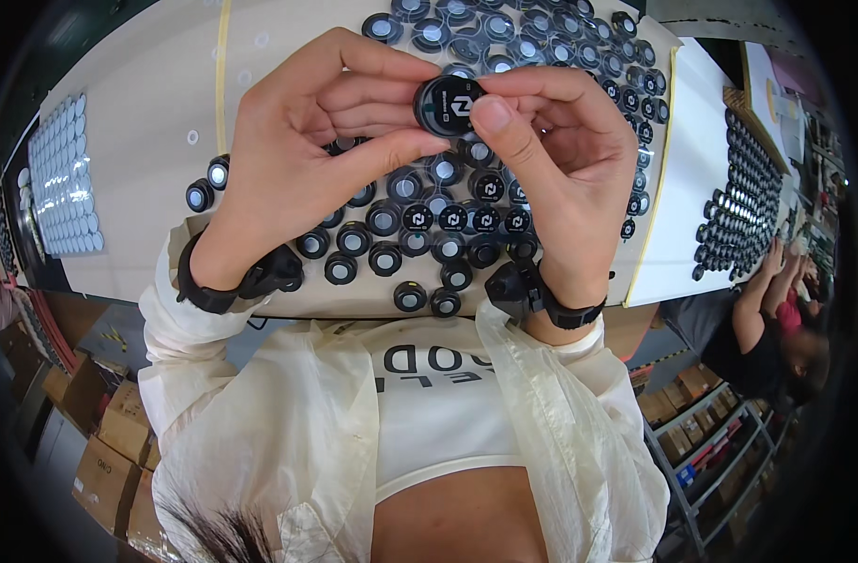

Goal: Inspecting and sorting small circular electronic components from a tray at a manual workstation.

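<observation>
Between both hands, above the table, a round black cap-like piece (435, 111) is held tilted, with a white printed mark on its dark face. My left hand (302, 141) grips its left edge with thumb and fingers. On the other side, my right hand (571, 155) pinches its right edge between thumb and index finger. Below lie many similar round black pieces (385, 257), most with pale grey centres. Several flat black discs with white marks (450, 218) form a row among them, and clear film seems to lie there. My hands hide part of this group.
The beige table (152, 56) carries a yellow tape strip (223, 75). At far left lies a sheet of round white discs (65, 178). On a white table at right stand rows of dark pieces (743, 202), near another person's hands (783, 272). Cardboard boxes (107, 474) sit below left.
</observation>
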The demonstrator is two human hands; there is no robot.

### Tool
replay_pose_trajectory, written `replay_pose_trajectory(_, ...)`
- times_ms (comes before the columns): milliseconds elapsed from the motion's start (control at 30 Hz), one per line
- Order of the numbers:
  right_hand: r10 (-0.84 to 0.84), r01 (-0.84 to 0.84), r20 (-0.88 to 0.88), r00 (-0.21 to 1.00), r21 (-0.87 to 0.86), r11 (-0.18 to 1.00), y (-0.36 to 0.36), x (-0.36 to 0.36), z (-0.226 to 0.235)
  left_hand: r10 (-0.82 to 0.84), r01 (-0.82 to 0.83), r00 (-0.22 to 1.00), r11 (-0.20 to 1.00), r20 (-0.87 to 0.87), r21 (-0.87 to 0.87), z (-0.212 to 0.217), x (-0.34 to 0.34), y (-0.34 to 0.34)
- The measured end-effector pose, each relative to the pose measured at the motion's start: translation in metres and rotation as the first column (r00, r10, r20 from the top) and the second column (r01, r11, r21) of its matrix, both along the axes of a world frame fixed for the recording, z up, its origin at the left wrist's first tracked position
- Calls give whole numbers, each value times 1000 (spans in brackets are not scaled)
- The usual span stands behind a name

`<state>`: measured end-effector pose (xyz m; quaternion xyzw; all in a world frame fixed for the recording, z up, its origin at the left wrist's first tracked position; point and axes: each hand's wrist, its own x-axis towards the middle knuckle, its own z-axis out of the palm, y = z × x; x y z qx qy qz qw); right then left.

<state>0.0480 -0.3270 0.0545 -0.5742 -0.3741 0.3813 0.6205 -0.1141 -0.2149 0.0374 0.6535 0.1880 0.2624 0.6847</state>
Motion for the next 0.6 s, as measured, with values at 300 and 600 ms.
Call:
replay_pose_trajectory(300,19,-14,80,997,-52,999,-1,3,0,27,-26,1000,998,-14,50,0,0,-3)
replay_pose_trajectory(600,-11,12,34,999,-18,1000,-2,3,-3,48,-47,999,998,-25,49,1,5,-5)
